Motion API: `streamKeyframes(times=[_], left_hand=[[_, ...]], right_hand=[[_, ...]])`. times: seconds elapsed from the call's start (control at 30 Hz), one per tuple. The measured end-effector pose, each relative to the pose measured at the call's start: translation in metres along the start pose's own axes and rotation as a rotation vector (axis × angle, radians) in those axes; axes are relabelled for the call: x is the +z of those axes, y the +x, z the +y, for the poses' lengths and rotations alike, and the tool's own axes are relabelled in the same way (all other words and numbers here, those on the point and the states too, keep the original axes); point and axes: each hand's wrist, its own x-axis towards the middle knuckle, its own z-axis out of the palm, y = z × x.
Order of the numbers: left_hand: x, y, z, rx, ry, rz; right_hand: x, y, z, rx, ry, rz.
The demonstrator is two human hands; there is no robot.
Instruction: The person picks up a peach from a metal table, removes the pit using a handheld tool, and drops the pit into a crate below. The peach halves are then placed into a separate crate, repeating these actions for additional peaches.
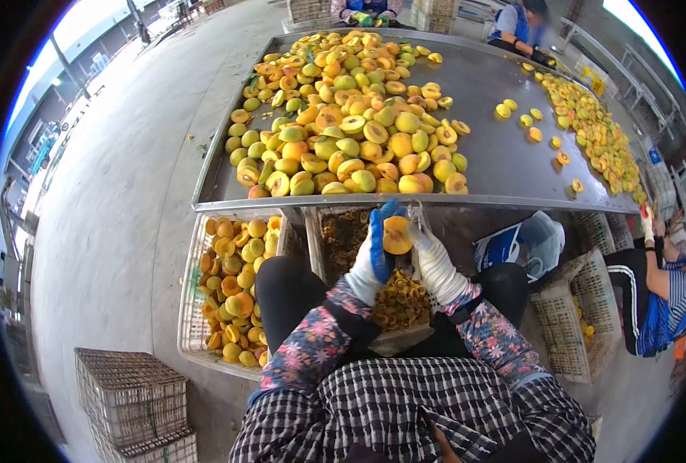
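My left hand (375,251), in a blue and white glove, is closed on a yellow peach half (396,235) just below the table's front edge. Close on its right, my right hand (433,258) wears a striped white glove, its fingers bent around a small metal tool (415,217) that touches the fruit's side. Only part of the tool shows. Beneath both hands, a crate holds peach scraps (399,302). Halved peaches (343,147) lie heaped on the metal table (490,174) in front.
At my left stands a white crate (191,309) of peach halves. A bucket (540,239) and another crate (571,332) are on the right. Stacked crates (131,397) sit lower left. More fruit (598,135) lies on the table's right side. Co-workers sit at the far side and right.
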Motion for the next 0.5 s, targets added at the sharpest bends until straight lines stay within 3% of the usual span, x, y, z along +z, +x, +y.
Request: streamKeyframes(times=[0.07, 0.13, 0.2, 0.27, 0.3, 0.4, 0.47, 0.5], left_hand=[[-0.012, 0.006, -0.010, -0.027, -0.319, 0.136], [-0.027, 0.011, -0.016, -0.045, -0.562, 0.128], [-0.022, 0.013, -0.003, -0.014, -0.654, 0.200], [-0.018, 0.011, 0.009, 0.071, -0.399, 0.234], [-0.019, 0.009, 0.011, 0.146, -0.197, 0.226], [-0.008, -0.002, 0.016, 0.301, 0.189, 0.220], [-0.013, 0.003, 0.013, 0.102, -0.051, 0.249], [-0.013, 0.004, 0.012, 0.102, -0.030, 0.274]], right_hand=[[0.008, -0.005, -0.003, -0.082, -0.208, -0.061], [0.000, -0.002, 0.003, -0.207, -0.506, -0.081], [0.002, -0.007, -0.006, -0.243, -0.579, -0.072], [0.009, -0.014, -0.026, -0.244, -0.542, -0.057], [0.004, -0.018, -0.031, -0.390, -0.893, -0.129], [0.014, -0.024, -0.042, -0.568, -1.176, -0.174], [0.018, -0.026, -0.041, -0.565, -1.170, -0.150], [0.019, -0.026, -0.043, -0.566, -1.190, -0.157]])
